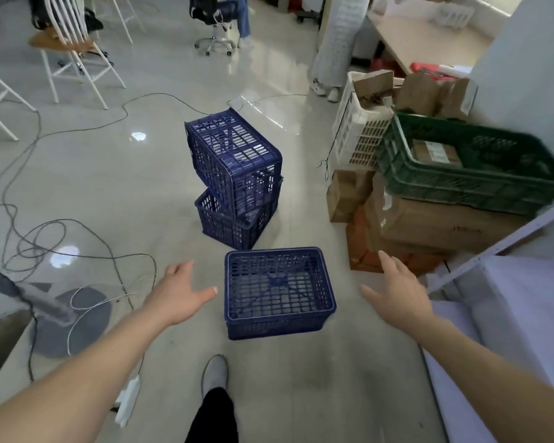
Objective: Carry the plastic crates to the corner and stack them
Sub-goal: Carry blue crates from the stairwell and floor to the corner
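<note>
Right now your left hand point(179, 289) and right hand point(397, 292) are both spread flat with straight fingers, holding nothing. They hang on either side of the nearest blue crate point(279, 292) without touching it. That crate sits on the floor point(147, 174) just ahead of your shoe point(215, 374), so this looks like the reach-in before a pickup. The next move probably calls for bringing both hands in to the crate's side walls or rim, gripping evenly and lifting it level. Mind the cables point(29, 244) looping over the floor to your left, beside the fan base point(74, 321). Just beyond the near crate stand two more blue ones. The upper crate point(234, 155) sits crooked and tilted on the lower crate point(234, 225), so it may need squaring before anything goes on top. Which corner is meant you cannot tell from here. To the right, a green crate point(470, 183) rests on a cardboard box point(445, 222), with a white crate point(355, 129) of brown packets behind it. As for writing, the box carries a dark scrawl and a small pale sticker, both too blurred to read, and no brand shows on any crate.
</note>
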